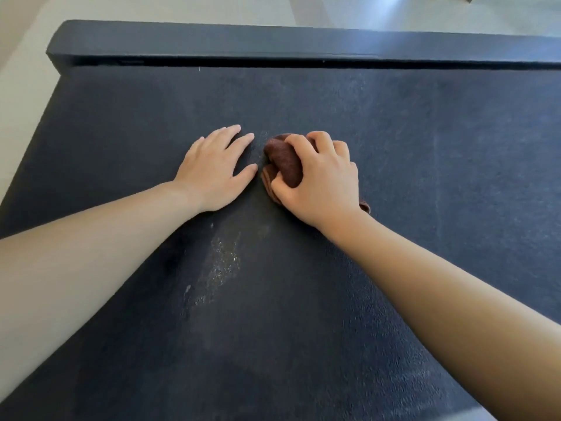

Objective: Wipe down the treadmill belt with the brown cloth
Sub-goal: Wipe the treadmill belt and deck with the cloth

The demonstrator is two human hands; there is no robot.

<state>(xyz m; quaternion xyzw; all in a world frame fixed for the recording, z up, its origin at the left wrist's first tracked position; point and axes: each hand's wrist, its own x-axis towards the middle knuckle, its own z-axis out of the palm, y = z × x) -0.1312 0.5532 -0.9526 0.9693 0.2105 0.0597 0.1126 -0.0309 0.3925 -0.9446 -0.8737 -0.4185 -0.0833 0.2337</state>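
Head view: right hand [321, 180] presses the bunched cloth [283, 161] onto the belt [425, 177]; left hand [214, 170] lies flat beside it.

Head view: the cloth is brown and crumpled into a wad, and it rests on the belt near the middle, well short of the far edge. The right hand is clamped over it, fingers curled round the top and thumb against the near side; a small end of cloth shows behind the wrist. The left hand is open, fingers spread, palm down on the belt just left of the cloth and not touching it. A pale, speckled dust patch [221, 268] lies on the belt between the forearms, toward the near edge. A dark rail [273, 41] runs along the far edge of the belt. Pale floor [182, 10] shows beyond it.
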